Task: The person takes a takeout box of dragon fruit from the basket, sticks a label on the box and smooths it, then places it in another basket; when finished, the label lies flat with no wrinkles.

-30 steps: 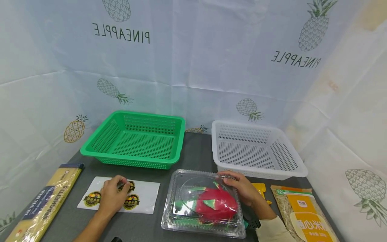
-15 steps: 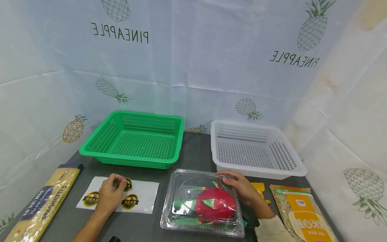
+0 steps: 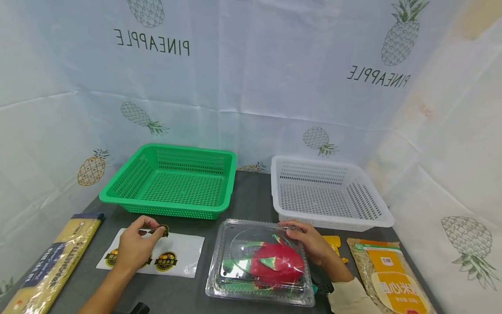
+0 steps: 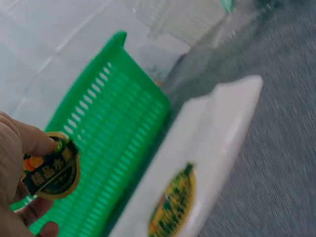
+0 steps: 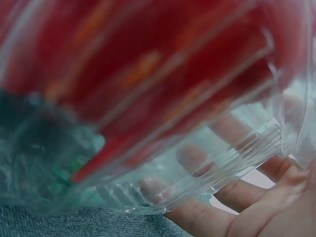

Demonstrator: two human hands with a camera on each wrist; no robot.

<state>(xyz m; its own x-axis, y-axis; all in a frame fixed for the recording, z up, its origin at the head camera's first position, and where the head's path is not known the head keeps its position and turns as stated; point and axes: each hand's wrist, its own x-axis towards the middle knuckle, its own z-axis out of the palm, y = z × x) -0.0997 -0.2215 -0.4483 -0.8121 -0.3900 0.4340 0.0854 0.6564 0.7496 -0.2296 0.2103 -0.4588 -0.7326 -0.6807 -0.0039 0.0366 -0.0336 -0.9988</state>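
Tabletop in dark grey [image 3: 252, 196] carries everything. Beyond the clear rectangular plastic box [image 3: 239, 235], to its left, sits a green rectangular perforated plastic basket [image 3: 164, 208], slotted floor in view; beyond the box to the right, a white rectangular perforated plastic basket [image 3: 321, 221] shows its floor likewise. The box's lid looks closed, with no sticker visible on it. Right of the box lies an orange-labelled plastic bag of pale grains [image 3: 388, 272]; left of it, a glossy white backing sheet [image 3: 188, 248]. Inside the box rests a red dragon fruit with green-tipped scales [image 3: 279, 264]. The right hand [image 3: 310, 242] holds the box's far right corner, thumb on the lid. The left hand [image 3: 135, 248], left of the box, has a narrow grip, pinching a round black-and-gold sticker [image 4: 52, 168] clear of the sheet. Peeling it therefore looks done; placing it seems left. Further round black-and-gold stickers [image 3: 166, 261] lie on the sheet.
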